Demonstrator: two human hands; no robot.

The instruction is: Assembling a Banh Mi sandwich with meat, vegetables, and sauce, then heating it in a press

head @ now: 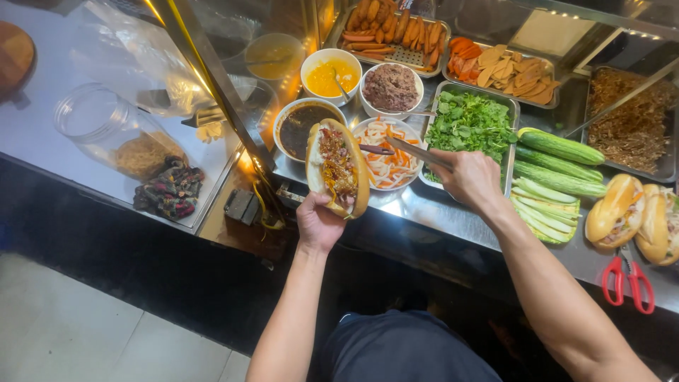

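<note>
Split roll (338, 168), already meat-filled, is gripped by left hand (320, 221); tongs (410, 151) clamped by right hand (472, 177) over pickle bowl (387, 152); veg not yet added.

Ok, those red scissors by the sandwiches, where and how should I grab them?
Take the red scissors by the two red loop handles, coming from the near counter edge: the loops lie flat and point toward you, while the blades tuck up between the filled sandwiches.
</note>
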